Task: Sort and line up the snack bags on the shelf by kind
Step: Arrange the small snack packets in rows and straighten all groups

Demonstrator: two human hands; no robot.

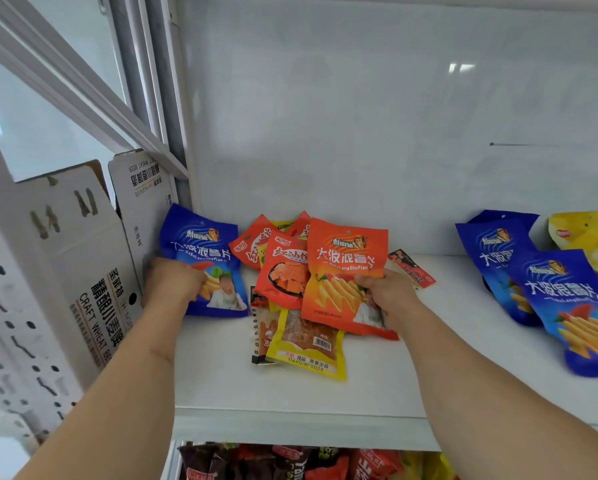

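Note:
On the white shelf [377, 386] my left hand [172, 282] grips a blue chip bag [204, 247] upright at the far left wall. My right hand [384, 289] holds an orange chip bag [342, 268] upright by its lower right part, in front of a mixed pile. Behind it lie small red-orange snack bags [283, 268], a yellow packet [308, 344] face down and a thin red packet [411, 268]. Two more blue chip bags [567, 299] lean at the right, with a yellow bag [588, 237] behind them.
Cardboard beer boxes [93, 271] stand outside the shelf at the left, beside a grey upright post [172, 98]. The shelf's back wall [359, 133] is white. Below the front edge, a lower shelf holds several dark and red snack bags [290, 462].

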